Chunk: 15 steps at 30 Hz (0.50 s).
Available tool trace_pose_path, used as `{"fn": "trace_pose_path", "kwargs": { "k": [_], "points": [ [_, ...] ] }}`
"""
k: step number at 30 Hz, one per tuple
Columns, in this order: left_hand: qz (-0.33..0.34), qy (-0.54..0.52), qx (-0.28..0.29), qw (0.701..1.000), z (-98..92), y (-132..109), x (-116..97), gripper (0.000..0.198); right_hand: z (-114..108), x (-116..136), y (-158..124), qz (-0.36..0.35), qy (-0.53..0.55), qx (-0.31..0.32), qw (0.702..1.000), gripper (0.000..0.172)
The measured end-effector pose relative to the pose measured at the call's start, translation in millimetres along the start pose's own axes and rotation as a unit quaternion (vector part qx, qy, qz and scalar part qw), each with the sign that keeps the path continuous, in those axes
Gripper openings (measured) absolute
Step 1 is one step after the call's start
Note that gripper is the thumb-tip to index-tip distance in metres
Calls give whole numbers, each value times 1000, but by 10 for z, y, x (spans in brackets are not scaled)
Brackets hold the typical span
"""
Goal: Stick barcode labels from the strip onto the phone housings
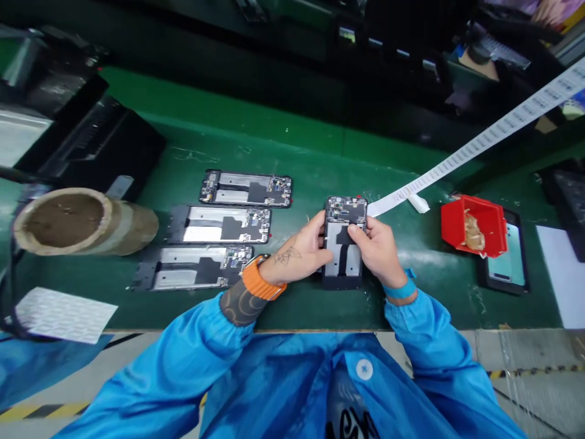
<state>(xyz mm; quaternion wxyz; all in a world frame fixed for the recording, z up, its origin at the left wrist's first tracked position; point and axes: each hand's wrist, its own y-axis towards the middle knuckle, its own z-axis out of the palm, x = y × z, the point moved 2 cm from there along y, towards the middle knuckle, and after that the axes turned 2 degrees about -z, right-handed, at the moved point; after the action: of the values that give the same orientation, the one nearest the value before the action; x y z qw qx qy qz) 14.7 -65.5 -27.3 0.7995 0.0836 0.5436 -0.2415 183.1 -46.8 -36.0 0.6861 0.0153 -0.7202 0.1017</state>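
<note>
Right now, both hands are gripping an opened phone frame [343,262] near the front edge of the green tabletop [429,299]: the left hand [298,252] is holding its left side, while the right hand [377,251] is clasping its right side, thumb lying over the front. Whether the frame is touching the tabletop is unclear. Three similar frames [247,228] are lying in a stepped row toward the left edge, a cardboard tube [134,227] beyond them. Toward the right edge, a red bin [453,228] is sitting, and a label strip [457,163] is slanting down behind the right hand.
</note>
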Motion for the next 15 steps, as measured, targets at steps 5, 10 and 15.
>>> {"fn": "trace_pose_path", "kwargs": {
  "k": [5, 10, 15],
  "points": [
    [-8, -1, -52, 999, 23, 13, -17, 67, 48, 36, -21, -33, -31, 18, 999, 38],
    [-78, -120, -138, 980, 110, 26, -25, 52, -436, 111, 98, -127, -180, -113, 969, 29],
    [-163, -260, -197, 931, 104, 3, -91, 47, -1025, -32, 440, -192, -401, -264, 856, 17]
  ]
}}
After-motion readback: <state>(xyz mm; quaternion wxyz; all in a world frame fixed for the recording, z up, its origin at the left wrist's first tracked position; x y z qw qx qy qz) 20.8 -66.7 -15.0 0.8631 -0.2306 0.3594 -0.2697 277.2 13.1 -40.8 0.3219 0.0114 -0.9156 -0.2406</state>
